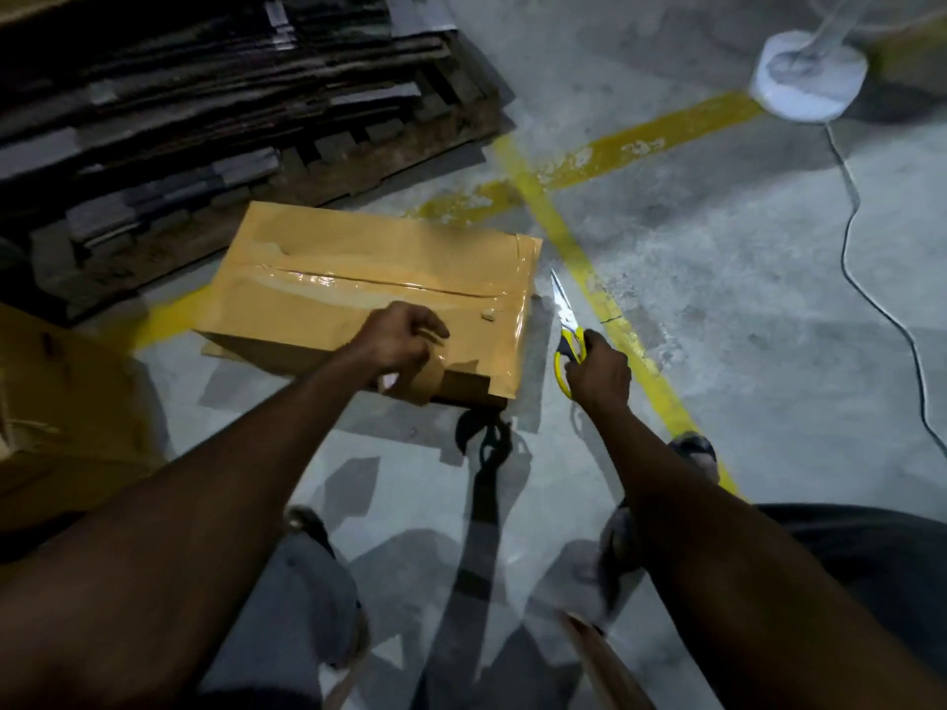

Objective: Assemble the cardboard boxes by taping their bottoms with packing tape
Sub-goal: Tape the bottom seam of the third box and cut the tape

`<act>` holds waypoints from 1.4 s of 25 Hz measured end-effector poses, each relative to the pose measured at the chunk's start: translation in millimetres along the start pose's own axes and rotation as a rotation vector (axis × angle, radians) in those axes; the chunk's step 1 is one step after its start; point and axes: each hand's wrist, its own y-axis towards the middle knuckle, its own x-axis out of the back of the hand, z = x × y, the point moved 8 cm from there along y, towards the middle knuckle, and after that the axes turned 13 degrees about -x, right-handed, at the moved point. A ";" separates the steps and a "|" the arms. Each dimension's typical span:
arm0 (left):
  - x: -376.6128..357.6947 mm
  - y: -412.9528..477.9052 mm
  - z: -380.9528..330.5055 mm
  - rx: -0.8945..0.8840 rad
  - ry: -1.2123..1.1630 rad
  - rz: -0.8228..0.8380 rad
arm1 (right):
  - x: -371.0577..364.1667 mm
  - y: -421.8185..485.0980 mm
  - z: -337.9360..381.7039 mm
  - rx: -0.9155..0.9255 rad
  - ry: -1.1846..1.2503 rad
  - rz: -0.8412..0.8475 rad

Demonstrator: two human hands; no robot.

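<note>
The box (369,294) sits mid-frame on the floor (743,310), taped bottom up. My right hand (597,374) grips the yellow scissors (566,325) just right of it, blades pointing up the frame. My left hand (397,345) is curled at the box's near edge; blur hides whether it grips anything. Flat cardboard (205,94) is stacked upper left, a fan base (809,76) and its cable (861,238) upper right, another box (61,402) cut off at left

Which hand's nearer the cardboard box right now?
Left. The left hand is over the near edge of the cardboard box, gripping what looks like a tape roll; the right hand is off its right side, apart from it, holding scissors.
</note>
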 end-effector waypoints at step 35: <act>49.0 54.1 18.9 0.014 0.329 0.043 | -114.5 -60.5 9.4 -0.338 0.770 0.472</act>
